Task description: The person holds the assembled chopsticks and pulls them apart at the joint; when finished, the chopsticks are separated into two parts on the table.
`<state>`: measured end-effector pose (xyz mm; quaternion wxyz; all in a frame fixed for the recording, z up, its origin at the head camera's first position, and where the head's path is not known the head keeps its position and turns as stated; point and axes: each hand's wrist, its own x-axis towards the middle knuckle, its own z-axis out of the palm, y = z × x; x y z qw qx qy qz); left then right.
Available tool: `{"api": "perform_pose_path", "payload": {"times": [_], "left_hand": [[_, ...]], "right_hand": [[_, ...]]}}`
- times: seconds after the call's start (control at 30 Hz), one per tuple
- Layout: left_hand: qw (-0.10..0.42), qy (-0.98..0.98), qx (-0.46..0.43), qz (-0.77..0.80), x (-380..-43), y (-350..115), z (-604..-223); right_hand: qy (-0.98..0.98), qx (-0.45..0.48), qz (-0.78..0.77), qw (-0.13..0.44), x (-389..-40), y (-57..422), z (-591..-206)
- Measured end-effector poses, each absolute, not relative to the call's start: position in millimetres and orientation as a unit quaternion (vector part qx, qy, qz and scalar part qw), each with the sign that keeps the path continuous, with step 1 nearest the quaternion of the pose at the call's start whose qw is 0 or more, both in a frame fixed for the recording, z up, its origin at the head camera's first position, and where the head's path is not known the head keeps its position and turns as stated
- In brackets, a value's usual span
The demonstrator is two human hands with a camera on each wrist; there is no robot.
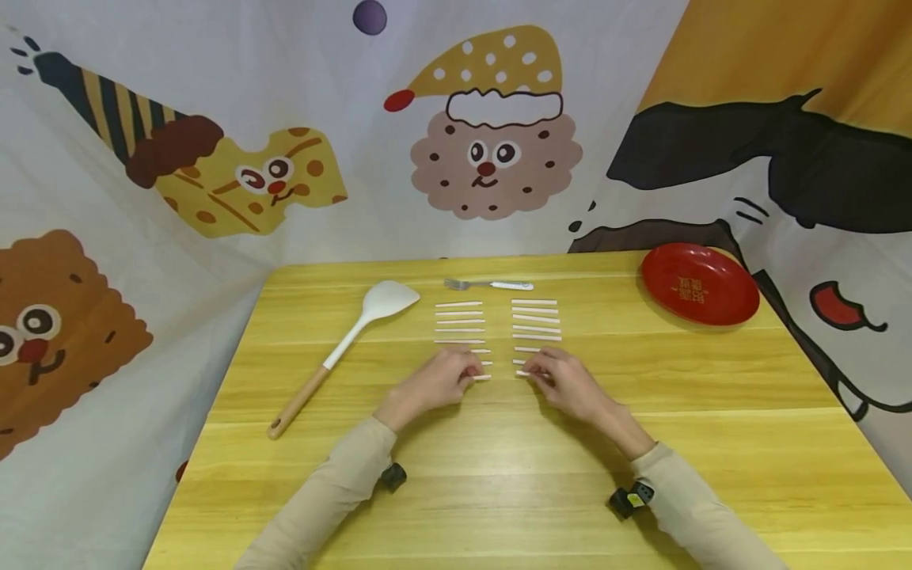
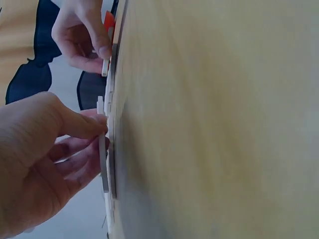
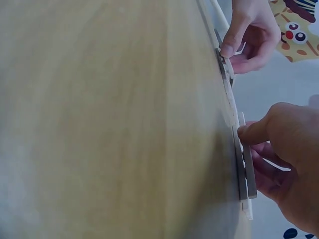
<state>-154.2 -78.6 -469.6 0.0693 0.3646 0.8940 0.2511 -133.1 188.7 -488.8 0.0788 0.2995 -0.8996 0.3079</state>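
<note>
Two columns of thin white sticks lie crosswise on the wooden table, a left column (image 1: 459,321) and a right column (image 1: 537,319). At the near end of the left one, my left hand (image 1: 436,380) pinches a stick (image 2: 103,167) between thumb and fingers, close over the tabletop. Opposite it, my right hand (image 1: 570,385) pinches another stick (image 3: 248,172) the same way at the near end of the right column. A narrow gap separates the two held sticks. Both hands partly cover the nearest sticks of their columns in the head view.
Left of the sticks lies a white spatula (image 1: 385,302) with a wooden handle. A small fork (image 1: 509,286) lies behind the columns. On the far right is a red plate (image 1: 737,297) with gold characters. A patterned cloth (image 1: 370,158) hangs behind the table (image 1: 499,507).
</note>
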Motion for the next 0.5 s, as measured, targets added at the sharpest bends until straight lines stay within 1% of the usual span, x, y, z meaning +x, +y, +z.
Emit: {"api": "perform_pose_path", "payload": {"times": [0.17, 0.5], "left_hand": [[0.080, 0.894, 0.370, 0.240, -153.3, -76.4, -473.3], [0.068, 0.892, 0.380, 0.237, -151.4, -74.8, -474.2]], "right_hand": [[-0.903, 0.302, 0.293, 0.086, -133.3, 187.2, -492.1], [-0.904, 0.310, 0.278, 0.092, -131.6, 187.0, -492.6]]}}
